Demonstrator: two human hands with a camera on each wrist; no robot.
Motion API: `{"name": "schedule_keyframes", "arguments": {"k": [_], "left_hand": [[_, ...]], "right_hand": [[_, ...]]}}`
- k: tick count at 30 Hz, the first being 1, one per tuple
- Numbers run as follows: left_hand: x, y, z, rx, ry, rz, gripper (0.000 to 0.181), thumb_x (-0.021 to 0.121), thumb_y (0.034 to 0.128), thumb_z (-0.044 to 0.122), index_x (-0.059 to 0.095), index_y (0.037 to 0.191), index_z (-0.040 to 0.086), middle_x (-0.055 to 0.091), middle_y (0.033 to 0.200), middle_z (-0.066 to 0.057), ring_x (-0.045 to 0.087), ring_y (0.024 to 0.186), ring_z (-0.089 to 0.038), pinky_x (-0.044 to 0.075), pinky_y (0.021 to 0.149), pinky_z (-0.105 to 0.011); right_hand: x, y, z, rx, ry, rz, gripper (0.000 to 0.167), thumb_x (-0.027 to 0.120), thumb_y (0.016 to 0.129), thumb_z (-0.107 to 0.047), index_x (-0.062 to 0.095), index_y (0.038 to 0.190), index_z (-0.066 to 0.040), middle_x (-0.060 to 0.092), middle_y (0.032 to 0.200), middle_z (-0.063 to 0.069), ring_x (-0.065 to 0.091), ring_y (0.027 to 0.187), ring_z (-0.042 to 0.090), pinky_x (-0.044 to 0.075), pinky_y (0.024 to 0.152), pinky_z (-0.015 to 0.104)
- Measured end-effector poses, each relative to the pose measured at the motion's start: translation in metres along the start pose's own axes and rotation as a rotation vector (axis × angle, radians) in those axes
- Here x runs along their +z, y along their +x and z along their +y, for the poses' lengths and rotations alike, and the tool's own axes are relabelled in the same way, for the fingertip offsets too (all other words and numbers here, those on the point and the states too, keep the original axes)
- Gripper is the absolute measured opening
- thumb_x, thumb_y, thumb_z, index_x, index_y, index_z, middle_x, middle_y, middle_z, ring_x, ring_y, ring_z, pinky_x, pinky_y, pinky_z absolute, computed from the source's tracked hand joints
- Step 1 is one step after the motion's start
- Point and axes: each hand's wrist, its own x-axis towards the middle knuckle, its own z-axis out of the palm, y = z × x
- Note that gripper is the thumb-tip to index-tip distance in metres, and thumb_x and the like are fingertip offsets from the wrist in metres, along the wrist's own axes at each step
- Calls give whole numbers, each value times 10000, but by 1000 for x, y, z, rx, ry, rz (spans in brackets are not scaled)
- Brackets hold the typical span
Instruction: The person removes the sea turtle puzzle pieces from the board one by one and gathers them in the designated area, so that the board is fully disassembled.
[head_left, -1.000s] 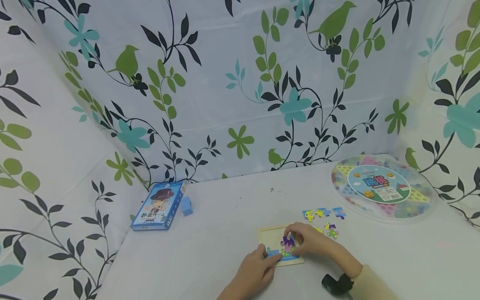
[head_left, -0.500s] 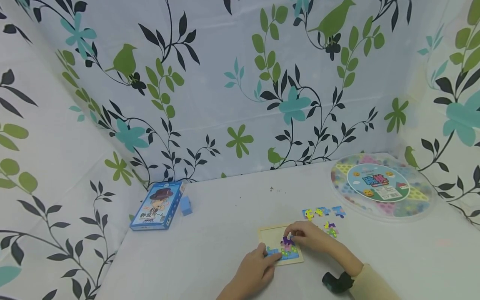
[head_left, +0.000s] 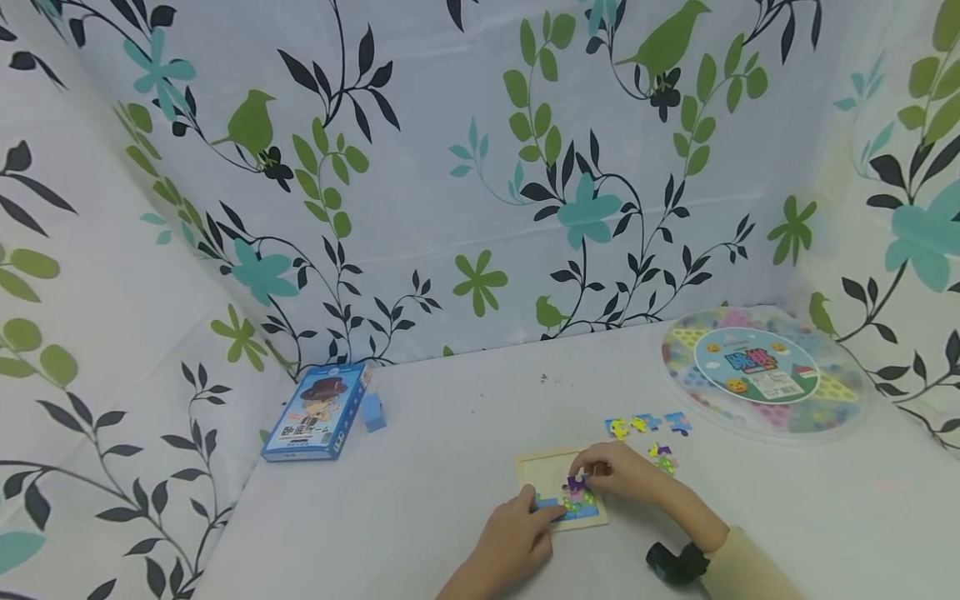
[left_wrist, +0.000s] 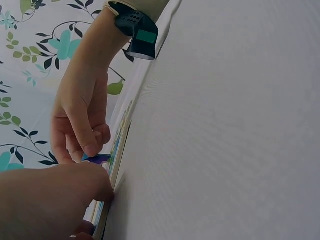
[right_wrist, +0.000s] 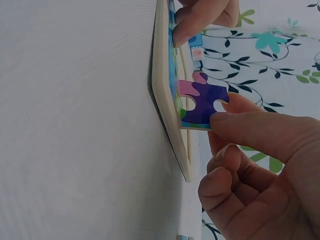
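Observation:
My right hand (head_left: 618,473) pinches a purple puzzle piece (right_wrist: 205,102) between thumb and index finger, the other fingers curled. The piece stands tilted up over a small wooden puzzle tray (head_left: 540,473), its lower edge at the pieces lying there; whether it is seated cannot be told. Blue, green and pink pieces (head_left: 573,512) fill the tray's near part. At the near left corner my left hand (head_left: 513,537) grips the tray, one digit pressing on the laid pieces. In the left wrist view, the left hand (left_wrist: 55,200) hides much of the tray.
Loose puzzle pieces (head_left: 648,423) lie beyond the tray, with more (head_left: 663,458) beside the right forearm. A round, clear game case (head_left: 757,371) sits at the back right. At the back left are a blue card-game box (head_left: 315,412) and a small blue block (head_left: 372,412).
My right hand has shifted slightly with the purple piece, covering a loose yellow piece beside it that showed earlier. The left hand and the tray stay nearly where they were.

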Motion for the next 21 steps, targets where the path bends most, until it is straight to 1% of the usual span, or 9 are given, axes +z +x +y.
{"name": "schedule_keyframes", "arguments": {"k": [3, 5, 7, 9, 12, 14, 17, 21], "left_hand": [[0, 0, 0, -1, -4, 5, 397, 609, 691, 131, 663, 1076, 209, 237, 726, 90, 195, 526, -11, 189, 442, -144], [1, 1, 1, -8, 0, -6, 444, 605, 694, 135, 641, 1126, 230, 220, 724, 85, 176, 524, -14, 187, 438, -149], [1, 3, 3, -21, 12, -46, 488, 593, 711, 152, 600, 1184, 272, 225, 732, 72, 183, 524, -22, 196, 444, -157], [1, 5, 6, -36, 36, -104, 506, 578, 732, 177, 564, 1222, 300, 256, 754, 50, 216, 537, -36, 216, 464, -171], [-3, 8, 11, -63, 62, -188, 495, 562, 761, 200, 542, 1242, 315, 300, 797, 17, 276, 564, -62, 249, 493, -192], [-5, 9, 13, -77, 78, -216, 484, 563, 768, 205, 546, 1239, 315, 310, 809, 9, 289, 576, -69, 261, 503, -200], [-6, 9, 13, -87, 95, -228, 471, 571, 769, 207, 556, 1228, 316, 308, 808, 10, 290, 575, -69, 263, 502, -198], [-5, 8, 12, -78, 118, -238, 469, 569, 773, 215, 552, 1231, 319, 299, 810, 15, 285, 577, -66, 257, 500, -193]], "right_hand": [[0, 0, 0, -9, -4, 11, 219, 596, 789, 40, 661, 897, -139, 560, 725, -86, 410, 571, 29, 386, 509, 213], [0, 0, 1, -10, -3, 15, 214, 598, 791, 35, 661, 900, -139, 554, 718, -93, 409, 567, 26, 387, 506, 213], [0, 0, 2, -6, -3, 18, 216, 599, 793, 31, 661, 901, -145, 555, 718, -97, 414, 572, 26, 390, 510, 213], [-1, 0, 3, 5, 2, 16, 221, 598, 795, 29, 662, 900, -154, 561, 729, -99, 415, 577, 30, 386, 515, 212], [-1, -1, 5, 14, 18, 12, 219, 597, 801, 25, 663, 907, -156, 568, 730, -89, 418, 586, 40, 382, 523, 213], [-1, -1, 5, 14, 30, 11, 210, 595, 807, 16, 665, 913, -151, 577, 743, -84, 421, 592, 46, 382, 531, 216], [0, 0, 4, 13, 35, 18, 196, 596, 813, 3, 668, 919, -146, 577, 741, -79, 424, 595, 50, 384, 537, 218], [1, 0, 3, 27, 41, 31, 187, 598, 817, -6, 671, 920, -143, 589, 767, -74, 431, 607, 56, 387, 549, 221]]}}
